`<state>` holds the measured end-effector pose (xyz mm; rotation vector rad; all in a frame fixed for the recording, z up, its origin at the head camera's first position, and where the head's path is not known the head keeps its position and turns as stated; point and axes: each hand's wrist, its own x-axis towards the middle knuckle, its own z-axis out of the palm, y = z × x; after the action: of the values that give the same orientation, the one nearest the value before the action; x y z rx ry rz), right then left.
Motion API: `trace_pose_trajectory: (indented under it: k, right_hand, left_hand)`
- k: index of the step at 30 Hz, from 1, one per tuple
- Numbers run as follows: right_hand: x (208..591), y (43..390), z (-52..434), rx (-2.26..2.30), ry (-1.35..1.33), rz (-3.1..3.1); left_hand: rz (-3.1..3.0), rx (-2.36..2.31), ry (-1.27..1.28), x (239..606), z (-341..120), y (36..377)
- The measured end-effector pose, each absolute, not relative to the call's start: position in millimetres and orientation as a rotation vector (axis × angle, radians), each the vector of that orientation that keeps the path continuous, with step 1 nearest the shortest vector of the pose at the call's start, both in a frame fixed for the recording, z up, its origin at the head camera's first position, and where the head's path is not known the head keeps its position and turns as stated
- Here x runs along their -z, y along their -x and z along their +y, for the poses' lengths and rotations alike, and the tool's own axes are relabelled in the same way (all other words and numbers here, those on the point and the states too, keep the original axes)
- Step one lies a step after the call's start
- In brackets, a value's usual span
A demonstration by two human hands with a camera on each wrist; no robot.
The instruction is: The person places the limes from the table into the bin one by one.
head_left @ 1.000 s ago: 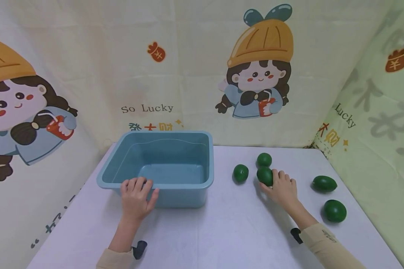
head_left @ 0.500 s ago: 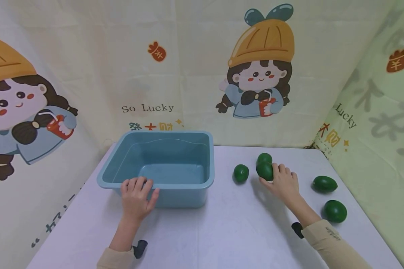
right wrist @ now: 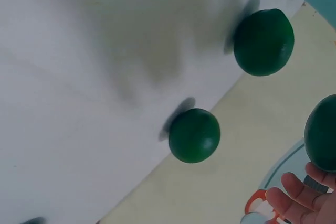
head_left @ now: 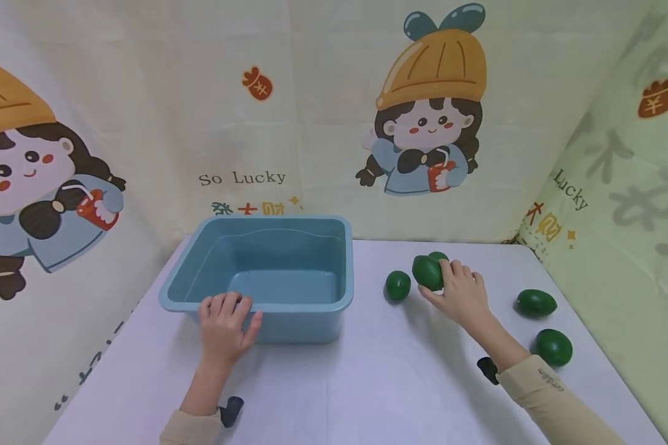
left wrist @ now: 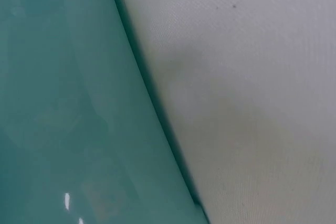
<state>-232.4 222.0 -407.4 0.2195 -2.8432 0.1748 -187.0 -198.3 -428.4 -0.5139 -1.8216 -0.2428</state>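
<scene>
While my right hand point(head_left: 462, 295) curls round it right of the frame's centre, the green fruit point(head_left: 427, 272) looks dark, smooth, glossy and egg-shaped, raised just off the white table point(head_left: 367, 383). It sits at my fingertips point(head_left: 458, 269), thumb beneath and fingers over its right side, hiding most of another green fruit point(head_left: 438, 256) behind it. My left hand point(head_left: 224, 327) rests with spread, straight fingers over the near rim of the blue tub point(head_left: 289, 247), centre-left.

Left hand point(head_left: 224, 327) lies flat, fingers straight; right hand point(head_left: 461, 296) curled, gripping.
</scene>
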Motion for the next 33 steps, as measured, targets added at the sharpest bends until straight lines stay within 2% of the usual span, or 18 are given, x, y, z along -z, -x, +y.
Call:
trace_pose_trajectory:
  k: [33]
  right_hand:
    - [362, 232, 191, -0.242, -0.366, -2.785]
  left_hand:
    - [-1.78, 0.254, 0.507, 432, -197, 187]
